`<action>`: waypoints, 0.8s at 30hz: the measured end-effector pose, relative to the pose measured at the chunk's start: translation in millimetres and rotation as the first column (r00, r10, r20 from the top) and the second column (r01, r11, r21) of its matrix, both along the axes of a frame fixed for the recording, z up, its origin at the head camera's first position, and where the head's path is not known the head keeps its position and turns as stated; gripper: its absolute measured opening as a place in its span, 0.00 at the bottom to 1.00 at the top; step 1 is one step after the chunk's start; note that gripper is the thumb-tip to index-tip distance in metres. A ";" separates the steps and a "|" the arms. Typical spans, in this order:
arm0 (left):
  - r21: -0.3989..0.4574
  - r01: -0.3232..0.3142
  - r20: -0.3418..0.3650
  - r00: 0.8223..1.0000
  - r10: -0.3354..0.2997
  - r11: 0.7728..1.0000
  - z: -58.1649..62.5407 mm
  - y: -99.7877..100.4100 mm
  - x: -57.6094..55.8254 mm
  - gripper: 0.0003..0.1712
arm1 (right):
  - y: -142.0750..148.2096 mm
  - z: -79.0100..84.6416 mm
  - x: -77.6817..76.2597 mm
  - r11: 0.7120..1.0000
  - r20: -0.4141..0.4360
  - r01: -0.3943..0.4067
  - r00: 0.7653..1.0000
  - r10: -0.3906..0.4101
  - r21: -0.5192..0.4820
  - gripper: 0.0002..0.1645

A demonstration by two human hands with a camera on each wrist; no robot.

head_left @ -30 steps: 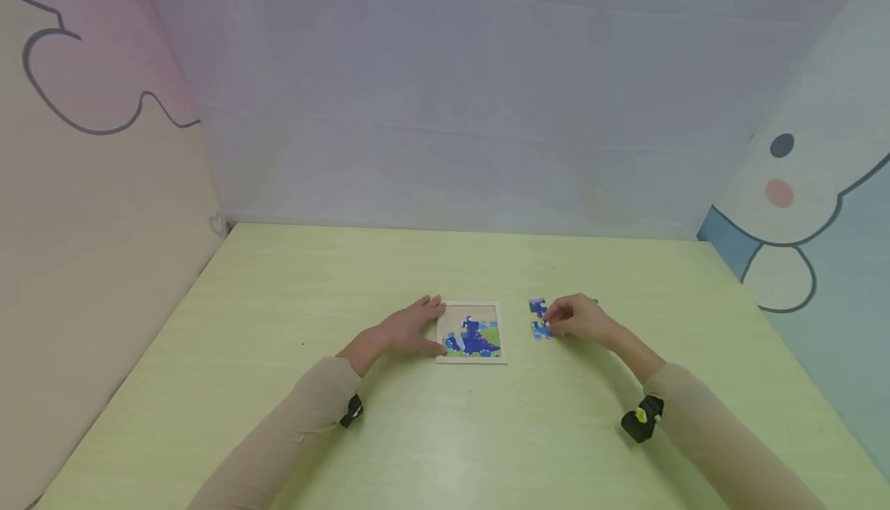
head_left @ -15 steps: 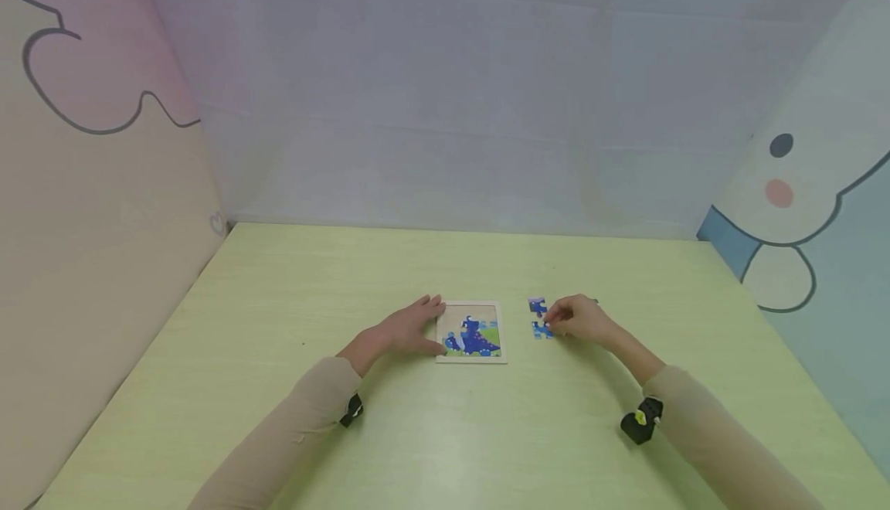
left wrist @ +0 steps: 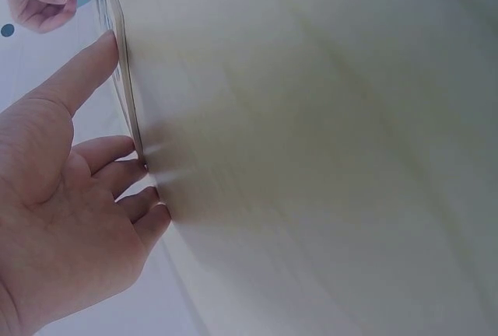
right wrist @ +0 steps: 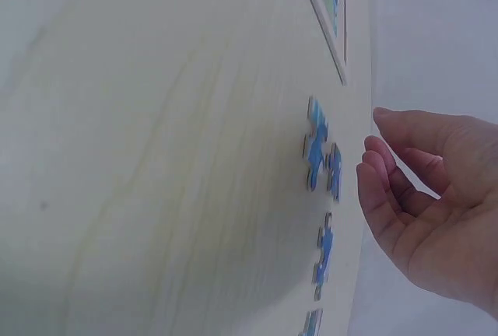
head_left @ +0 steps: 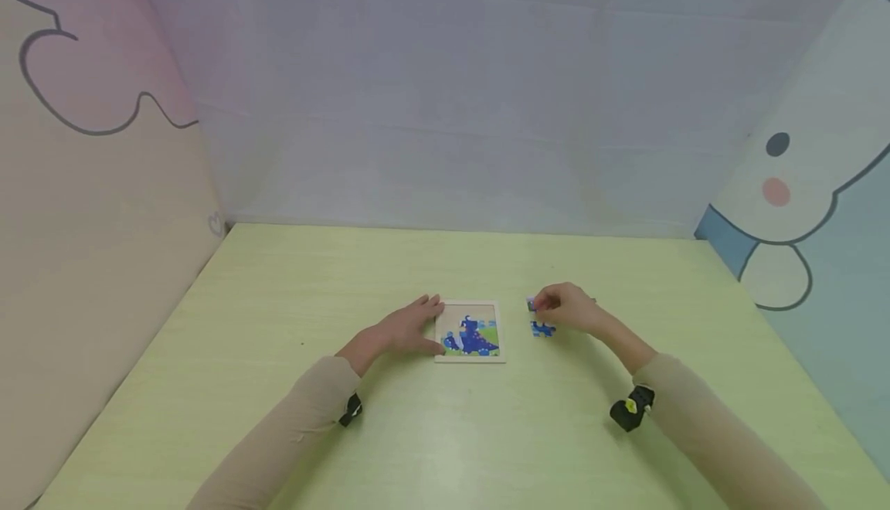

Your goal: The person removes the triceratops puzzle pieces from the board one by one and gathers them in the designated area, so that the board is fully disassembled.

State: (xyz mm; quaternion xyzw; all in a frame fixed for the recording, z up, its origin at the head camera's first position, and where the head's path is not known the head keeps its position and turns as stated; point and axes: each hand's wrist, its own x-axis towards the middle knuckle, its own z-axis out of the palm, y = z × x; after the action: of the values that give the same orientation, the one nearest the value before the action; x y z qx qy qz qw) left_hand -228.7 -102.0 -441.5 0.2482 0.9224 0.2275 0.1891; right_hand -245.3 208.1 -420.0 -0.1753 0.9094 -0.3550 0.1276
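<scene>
A dinosaur jigsaw in a pale square wooden tray (head_left: pixel 502 334) lies mid-table, its lower part filled with blue and green pieces and its upper part showing bare wood. My left hand (head_left: pixel 405 328) rests against the tray's left side, thumb near the front corner, fingers spread towards the back one. To the right of the tray, my right hand (head_left: pixel 572 309) hovers over loose blue jigsaw pieces. A front piece (head_left: pixel 543 329) lies just below its fingers; a back piece (head_left: pixel 531 304) is partly covered by them. The right wrist view shows thumb and fingers slightly apart, with nothing visible between them.
Further loose pieces, one blue piece (right wrist: pixel 324 254) and another piece (right wrist: pixel 311 324), lie on the table in the right wrist view. The pale yellow table (head_left: pixel 445 433) meets a light cloth backdrop (head_left: pixel 445 108) behind, with printed panels on both sides.
My right hand has moved slightly left and away from me, off the front piece and over to the back one. The front piece now shows more fully. My left hand has stayed at the tray.
</scene>
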 end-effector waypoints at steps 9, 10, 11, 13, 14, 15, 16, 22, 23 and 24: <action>0.017 -0.001 0.010 1.000 0.001 1.000 -0.6 -0.9 -0.7 0.46 | -56.7 -4.0 2.8 0.998 0.000 -0.060 0.998 0.060 -0.008 0.11; 0.017 0.000 0.012 1.000 0.000 1.000 -1.1 -1.1 -1.4 0.46 | -62.8 -6.0 2.5 0.998 0.006 -0.063 0.998 0.063 -0.006 0.11; 0.016 0.000 0.013 1.000 0.000 1.000 -1.6 -1.3 -2.0 0.46 | -68.2 -8.1 2.5 0.998 0.009 -0.068 0.998 0.068 -0.001 0.12; 0.021 0.001 0.013 1.000 -0.001 1.000 -2.6 -1.9 -2.8 0.46 | -77.7 -12.3 1.7 0.997 0.012 -0.075 0.997 0.075 0.002 0.12; 0.022 0.001 0.013 1.000 -0.001 1.000 -2.8 -2.1 -3.0 0.46 | -81.9 -13.7 1.5 0.997 0.012 -0.077 0.997 0.077 -0.003 0.12; 0.021 0.002 0.011 1.000 -0.002 1.000 -2.9 -2.3 -3.1 0.46 | -85.5 -15.2 1.0 0.997 0.008 -0.078 0.997 0.078 -0.002 0.12; 0.021 0.003 0.009 1.000 -0.003 1.000 -2.8 -2.4 -3.1 0.46 | -88.4 -16.6 0.7 0.997 0.007 -0.076 0.997 0.076 -0.003 0.13; 0.022 0.017 0.002 1.000 -0.017 1.000 -0.7 -2.6 -1.9 0.46 | -99.7 -18.7 1.5 0.999 0.020 -0.052 0.998 0.052 0.004 0.14; 0.023 0.019 0.002 1.000 -0.019 1.000 -0.2 -2.5 -1.7 0.46 | -100.8 -18.5 1.9 0.999 0.020 -0.046 0.999 0.045 0.008 0.14; 0.024 0.020 0.001 1.000 -0.020 1.000 0.3 -2.5 -1.5 0.46 | -101.5 -18.8 2.1 0.999 0.018 -0.039 0.999 0.038 0.014 0.14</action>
State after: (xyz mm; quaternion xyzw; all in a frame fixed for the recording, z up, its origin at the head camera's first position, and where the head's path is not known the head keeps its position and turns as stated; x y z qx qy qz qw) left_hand -230.2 -104.5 -441.2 0.2594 0.9170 0.2368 0.1890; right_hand -243.3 106.6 -438.8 -0.1887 0.9071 -0.3476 0.1438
